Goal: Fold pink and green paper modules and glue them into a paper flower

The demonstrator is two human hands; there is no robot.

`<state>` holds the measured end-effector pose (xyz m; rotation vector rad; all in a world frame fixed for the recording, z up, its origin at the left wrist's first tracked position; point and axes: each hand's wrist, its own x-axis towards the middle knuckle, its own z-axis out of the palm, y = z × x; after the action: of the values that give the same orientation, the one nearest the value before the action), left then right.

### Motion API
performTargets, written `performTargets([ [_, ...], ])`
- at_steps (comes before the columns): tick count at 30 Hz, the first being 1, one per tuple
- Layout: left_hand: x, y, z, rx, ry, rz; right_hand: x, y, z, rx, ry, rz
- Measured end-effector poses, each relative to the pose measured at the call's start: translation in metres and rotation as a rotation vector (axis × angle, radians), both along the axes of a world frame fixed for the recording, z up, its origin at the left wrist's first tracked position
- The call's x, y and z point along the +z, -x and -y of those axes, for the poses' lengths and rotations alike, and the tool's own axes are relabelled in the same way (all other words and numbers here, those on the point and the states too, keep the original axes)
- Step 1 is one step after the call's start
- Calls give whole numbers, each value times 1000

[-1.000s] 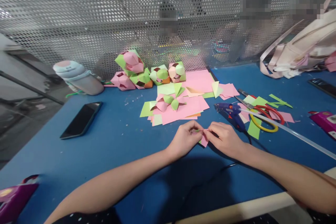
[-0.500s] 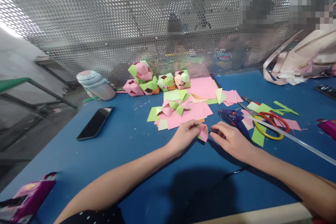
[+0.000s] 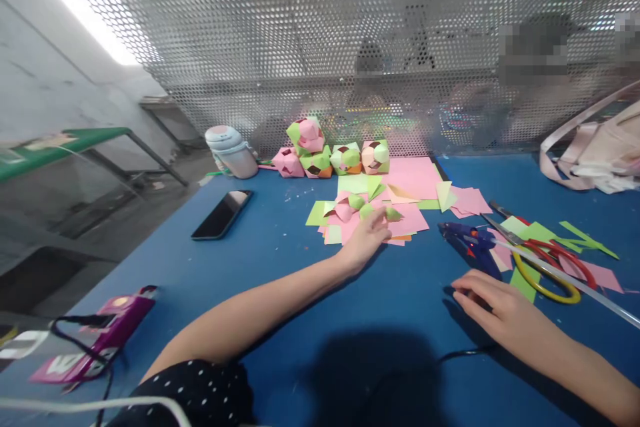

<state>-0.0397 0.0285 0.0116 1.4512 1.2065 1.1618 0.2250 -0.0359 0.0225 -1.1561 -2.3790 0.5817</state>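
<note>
My left hand [image 3: 369, 239] reaches over the pile of pink and green paper sheets [image 3: 411, 216], its fingers apart. Just beyond its fingertips lies a green folded paper piece [image 3: 394, 214], with more folded pieces in pink [image 3: 344, 211] and green [image 3: 357, 201] beside it. Whether a fingertip touches any of them is hard to tell. My right hand [image 3: 493, 300] hovers low over the blue table, fingers loosely bent and thumb apart, with nothing in it. Closest to it is a blue hot glue gun [image 3: 473, 240] with a long clear glue stick [image 3: 565, 273] in its back.
Red scissors [image 3: 550, 250] and yellow-handled scissors [image 3: 530, 280] lie among paper scraps at right. Folded paper balls [image 3: 319, 163] stand along the perforated metal panel [image 3: 280, 33]. Leftward are a bottle [image 3: 233, 153], a phone [image 3: 223, 215] and a purple pouch [image 3: 113, 327]. A bag [image 3: 600, 140] sits far right.
My left hand has gone forward to the paper pile and let go of the pink-and-green folded piece. My right hand has drawn away to the right. The view has turned left.
</note>
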Motion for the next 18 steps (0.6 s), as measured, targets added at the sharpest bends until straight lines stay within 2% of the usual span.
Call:
performTargets([
  [3,-2,10,6,-5,-4,-69,-4,-4,0,27,13,33],
  [6,3,29,2,34,-35,-125,-9,-6,-1,68,20,59],
  [8,9,48,-8,92,-69,-186,-11,-6,-2,95,16,75],
  [11,17,81,-29,245,-138,-289,-12,0,-5,146,-8,101],
  [14,20,108,-51,354,-207,-407,-8,12,-9,189,-50,142],
  [16,19,118,-62,341,-222,-486,-4,23,-13,213,-82,186],
  [18,18,123,-69,274,-223,-555,0,34,-17,240,-113,227],
])
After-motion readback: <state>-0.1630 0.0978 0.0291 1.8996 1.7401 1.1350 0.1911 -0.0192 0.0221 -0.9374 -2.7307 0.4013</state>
